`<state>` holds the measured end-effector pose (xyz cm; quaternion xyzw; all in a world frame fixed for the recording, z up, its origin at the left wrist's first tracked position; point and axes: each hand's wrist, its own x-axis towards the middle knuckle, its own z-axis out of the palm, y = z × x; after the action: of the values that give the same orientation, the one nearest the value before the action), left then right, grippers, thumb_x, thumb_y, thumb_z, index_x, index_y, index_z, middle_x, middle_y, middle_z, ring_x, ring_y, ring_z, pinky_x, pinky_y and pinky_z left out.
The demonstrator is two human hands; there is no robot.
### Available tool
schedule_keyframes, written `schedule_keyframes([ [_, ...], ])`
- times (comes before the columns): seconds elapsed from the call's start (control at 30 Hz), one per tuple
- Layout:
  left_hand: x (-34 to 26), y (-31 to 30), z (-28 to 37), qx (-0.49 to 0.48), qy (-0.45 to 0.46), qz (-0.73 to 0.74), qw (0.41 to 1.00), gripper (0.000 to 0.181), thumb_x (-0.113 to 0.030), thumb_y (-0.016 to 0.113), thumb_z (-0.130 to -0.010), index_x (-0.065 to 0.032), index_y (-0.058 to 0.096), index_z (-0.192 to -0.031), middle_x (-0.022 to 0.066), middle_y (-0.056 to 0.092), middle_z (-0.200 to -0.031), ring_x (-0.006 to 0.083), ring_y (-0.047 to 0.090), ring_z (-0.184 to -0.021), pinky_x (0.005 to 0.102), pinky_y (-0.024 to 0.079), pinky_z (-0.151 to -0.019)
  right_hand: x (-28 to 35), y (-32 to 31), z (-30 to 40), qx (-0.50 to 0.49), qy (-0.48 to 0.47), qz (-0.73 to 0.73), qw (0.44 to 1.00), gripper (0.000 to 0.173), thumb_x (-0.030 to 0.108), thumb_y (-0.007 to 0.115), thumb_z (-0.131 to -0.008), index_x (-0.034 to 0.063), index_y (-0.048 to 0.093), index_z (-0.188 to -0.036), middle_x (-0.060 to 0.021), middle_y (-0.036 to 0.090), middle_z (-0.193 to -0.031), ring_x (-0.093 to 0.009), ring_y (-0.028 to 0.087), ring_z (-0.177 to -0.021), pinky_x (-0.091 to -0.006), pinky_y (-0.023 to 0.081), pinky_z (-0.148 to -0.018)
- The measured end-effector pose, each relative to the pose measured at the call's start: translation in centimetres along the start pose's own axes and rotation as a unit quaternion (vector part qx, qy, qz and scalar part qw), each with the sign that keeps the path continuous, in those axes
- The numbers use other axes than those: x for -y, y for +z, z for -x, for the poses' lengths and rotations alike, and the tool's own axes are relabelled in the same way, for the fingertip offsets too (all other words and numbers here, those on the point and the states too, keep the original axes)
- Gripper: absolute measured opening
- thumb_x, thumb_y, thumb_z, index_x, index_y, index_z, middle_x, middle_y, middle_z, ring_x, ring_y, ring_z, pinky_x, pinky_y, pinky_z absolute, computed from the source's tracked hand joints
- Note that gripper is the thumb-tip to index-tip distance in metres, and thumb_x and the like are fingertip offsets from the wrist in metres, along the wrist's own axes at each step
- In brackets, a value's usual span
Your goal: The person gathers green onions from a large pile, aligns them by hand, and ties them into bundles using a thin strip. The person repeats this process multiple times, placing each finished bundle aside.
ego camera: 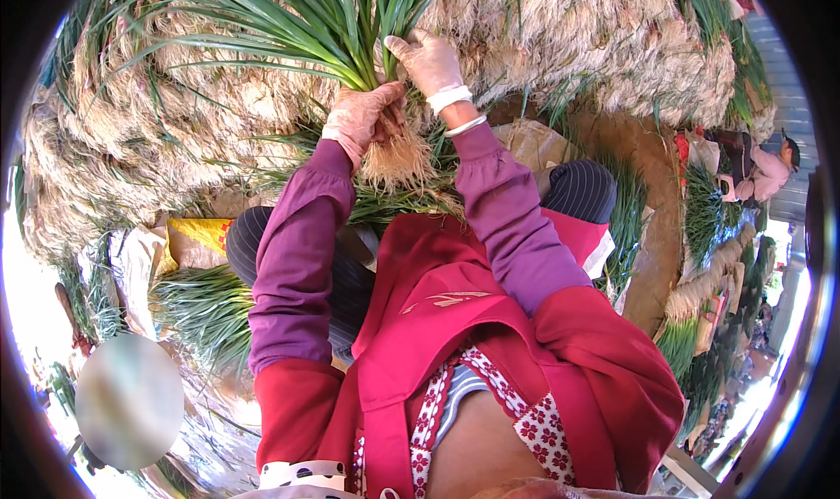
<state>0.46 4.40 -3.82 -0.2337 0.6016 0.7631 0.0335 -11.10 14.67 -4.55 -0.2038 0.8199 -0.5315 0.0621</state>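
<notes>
My left hand (pixel 361 119), in a thin pale glove, grips a bunch of green onions (pixel 351 36) low on the stalks, just above the roots. The long green leaves fan out away from me, and the tangled pale roots (pixel 397 161) hang towards my lap. My right hand (pixel 430 59), also gloved and with white bands at the wrist, touches the right side of the leaves with thumb and fingers; whether it grips any is not clear. Behind both hands rises a large heap of green onions (pixel 558 39) with roots facing me. Loose green leaves (pixel 400 203) lie below the bunch.
Green onions (pixel 203 308) lie at my left beside a yellow printed sack (pixel 200 233). More leaves (pixel 620 216) lie by my right knee. A brown floor strip (pixel 650 236) curves along the right. Farther right sits a person (pixel 764 171) among more bunches (pixel 702 203).
</notes>
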Motion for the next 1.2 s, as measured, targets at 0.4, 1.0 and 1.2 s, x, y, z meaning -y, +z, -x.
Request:
schedule_keyframes([
  [0.4, -0.2, -1.2, 0.6, 0.178, 0.004, 0.231, 0.957, 0.026, -0.027, 0.061, -0.084, -0.0014, 0.06, -0.081, 0.0069, 0.062, -0.069, 0.0189, 0.061, -0.051, 0.0244, 0.048, -0.048, -1.4, -1.3, 0.2, -0.008, 0.129, -0.65, 0.749, 0.032, 0.032, 0.036, -0.102, 0.0069, 0.053, -0.091, 0.0087, 0.035, -0.057, -0.005, 0.029, -0.045, -0.0193, 0.026, -0.041],
  [1.0, -0.7, -0.3, 1.7, 0.141, 0.04, 0.097, 0.984, 0.023, -0.028, 0.056, -0.092, -0.0054, 0.059, -0.095, 0.0037, 0.062, -0.08, 0.0109, 0.058, -0.063, 0.0181, 0.039, -0.047, -1.4, 2.1, 0.2, 0.077, 0.116, -0.628, 0.766, 0.032, 0.038, 0.052, -0.095, 0.0083, 0.054, -0.085, 0.0045, 0.043, -0.06, -0.01, 0.041, -0.052, -0.0259, 0.033, -0.046],
  [1.2, -4.6, -1.1, 5.6, 0.228, 0.136, 0.246, 0.932, 0.051, -0.026, 0.062, -0.089, -0.0018, 0.042, -0.128, -0.0065, 0.038, -0.068, 0.0076, 0.042, -0.061, 0.0253, 0.04, -0.062, -6.1, -3.2, -1.6, -0.112, 0.306, -0.366, 0.872, 0.034, 0.036, 0.04, -0.098, 0.0086, 0.057, -0.085, -0.0017, 0.055, -0.073, -0.016, 0.049, -0.056, -0.0324, 0.042, -0.056],
])
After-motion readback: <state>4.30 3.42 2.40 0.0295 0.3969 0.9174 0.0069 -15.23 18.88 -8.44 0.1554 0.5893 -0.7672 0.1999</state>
